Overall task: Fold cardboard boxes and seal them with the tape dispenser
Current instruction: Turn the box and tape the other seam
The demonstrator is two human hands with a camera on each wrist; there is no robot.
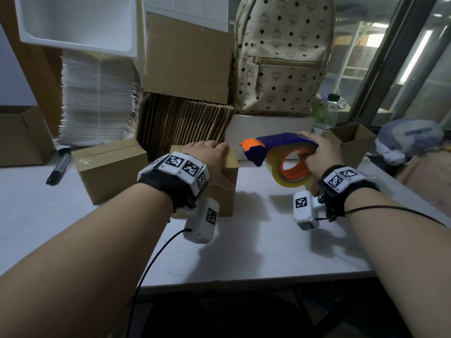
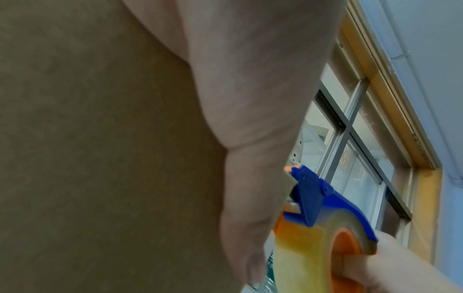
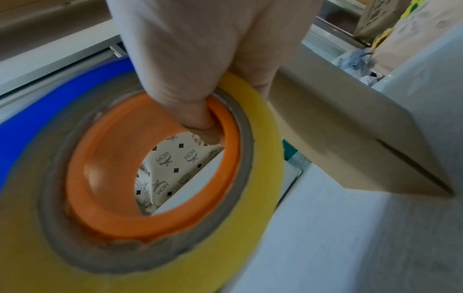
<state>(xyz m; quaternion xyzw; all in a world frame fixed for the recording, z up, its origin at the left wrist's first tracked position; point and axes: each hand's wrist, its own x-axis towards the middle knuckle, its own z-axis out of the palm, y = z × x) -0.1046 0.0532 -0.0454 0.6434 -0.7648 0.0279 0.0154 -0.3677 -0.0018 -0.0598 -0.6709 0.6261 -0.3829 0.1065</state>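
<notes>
A small brown cardboard box [image 1: 228, 196] stands upright at the middle of the white table [image 1: 268, 252]. My left hand [image 1: 210, 152] holds it from above, fingers over its top and thumb [image 2: 250, 178] down its near face [image 2: 100, 138]. To the right of the box and above the table, my right hand [image 1: 319, 152] grips a blue and orange tape dispenser [image 1: 275, 142] with a yellowish tape roll [image 1: 278, 172]. Its orange nose points left toward the box, a short gap away. In the right wrist view my fingers [image 3: 195, 111] hook into the orange core [image 3: 100, 178] of the tape roll [image 3: 175, 267].
A closed box [image 1: 109, 172] and a black marker [image 1: 58, 169] lie to the left. Flat cardboard sheets [image 1: 185, 123], white stacked sheets [image 1: 97, 98], a patterned backpack [image 1: 283, 57] and a bottle [image 1: 327, 113] stand behind. An open small box [image 1: 351, 140] sits behind the right hand.
</notes>
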